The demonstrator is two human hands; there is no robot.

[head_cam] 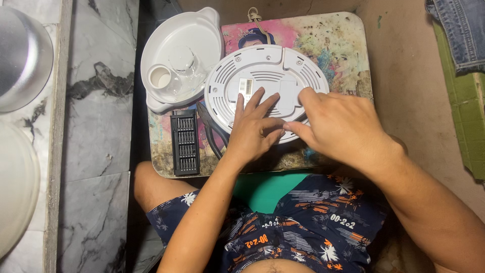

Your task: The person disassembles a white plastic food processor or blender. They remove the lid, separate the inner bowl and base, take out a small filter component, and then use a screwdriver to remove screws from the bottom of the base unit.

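Both hands rest on an upturned round white appliance base on the small bench: left hand flat and open, right hand pinching its near edge. Casing looks unopened; screwdriver-bit case lies alongside.

Under the left hand, a white round base; beside it, a black bit case; beyond, a white lid; bench faded pink, teal, stained.
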